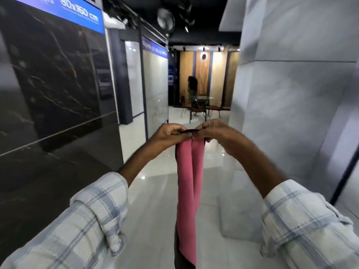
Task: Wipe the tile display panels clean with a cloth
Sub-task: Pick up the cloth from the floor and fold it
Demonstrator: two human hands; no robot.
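A pink cloth (189, 183) with a dark edge hangs folded lengthwise in front of me. My left hand (168, 135) and my right hand (215, 133) both pinch its top edge, fingertips nearly touching. A black marble tile display panel (50, 78) with a blue size label stands on my left. A pale grey tile panel (295, 105) stands on my right. Neither hand touches a panel.
A glossy white floor (155, 200) runs down the aisle between the panels. Further light panels (155, 82) line the left side. At the far end stand a glass table with chairs (202, 107) and a person (192, 86) before wooden panels.
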